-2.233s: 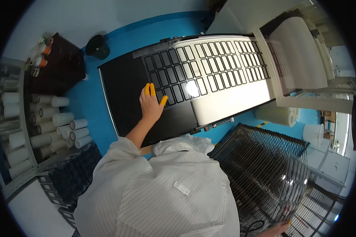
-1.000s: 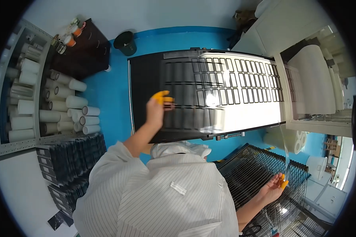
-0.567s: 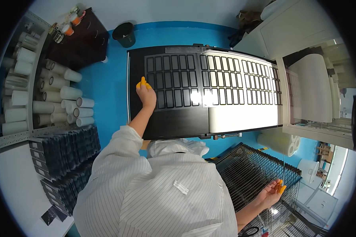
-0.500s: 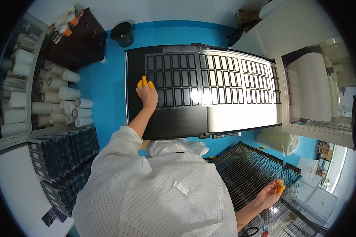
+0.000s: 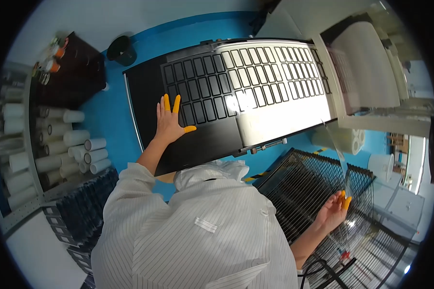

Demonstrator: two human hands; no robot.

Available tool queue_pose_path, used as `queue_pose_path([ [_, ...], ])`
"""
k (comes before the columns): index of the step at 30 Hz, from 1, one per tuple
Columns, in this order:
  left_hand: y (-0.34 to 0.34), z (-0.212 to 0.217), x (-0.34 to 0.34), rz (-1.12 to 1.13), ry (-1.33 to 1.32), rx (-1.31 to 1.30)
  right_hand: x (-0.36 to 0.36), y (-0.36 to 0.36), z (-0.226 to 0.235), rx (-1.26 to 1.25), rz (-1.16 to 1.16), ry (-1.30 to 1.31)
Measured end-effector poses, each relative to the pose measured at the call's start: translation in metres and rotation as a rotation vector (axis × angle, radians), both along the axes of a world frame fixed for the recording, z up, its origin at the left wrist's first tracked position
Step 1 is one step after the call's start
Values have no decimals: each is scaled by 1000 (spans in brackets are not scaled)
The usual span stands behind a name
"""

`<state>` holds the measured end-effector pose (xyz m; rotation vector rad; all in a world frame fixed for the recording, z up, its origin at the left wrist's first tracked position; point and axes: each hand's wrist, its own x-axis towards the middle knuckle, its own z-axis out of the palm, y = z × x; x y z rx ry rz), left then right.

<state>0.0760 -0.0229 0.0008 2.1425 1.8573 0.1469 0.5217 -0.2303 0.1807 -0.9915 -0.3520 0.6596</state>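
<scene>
My left hand (image 5: 168, 126) lies with fingers spread at the left end of a sheet of dark rectangular frames (image 5: 202, 86). Yellow finger cots cover its thumb and two fingers. The sheet rests on the black flat bed (image 5: 207, 144) of a machine, and its right half looks bright with glare. Low at the right, my right hand (image 5: 331, 213), also in yellow finger cots, pinches the end of a clear film strip (image 5: 341, 161). That strip runs up to the machine's near right edge. Just where it joins there is hard to make out.
Below my right hand stands a black wire rack (image 5: 318, 188). A pale machine housing with a large white roll (image 5: 364, 62) is at the right. Shelves of white rolls (image 5: 77, 137) line the left, near a dark cabinet (image 5: 77, 72) and a black bin (image 5: 122, 50).
The view has tilted. My left hand's fingers have spread, with the thumb now out to the side. My right hand still holds the film strip, which shows more broadly.
</scene>
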Motion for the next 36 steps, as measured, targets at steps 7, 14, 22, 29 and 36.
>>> queue_pose_path([
  [7, -1, 0, 29, 80, 88, -4, -5, -11, 3, 87, 127, -15],
  [14, -1, 5, 30, 38, 114, -51, 5, -51, -4, 88, 25, -41],
  [22, 2, -2, 40, 37, 90, 26, 5, -62, -14, 53, 10, -55],
  [29, 6, -8, 48, 18, 89, 29, -7, -52, -15, 56, -10, -8],
  [36, 18, -6, 65, -3, -3, 95, -31, -28, -5, 67, 60, -1],
])
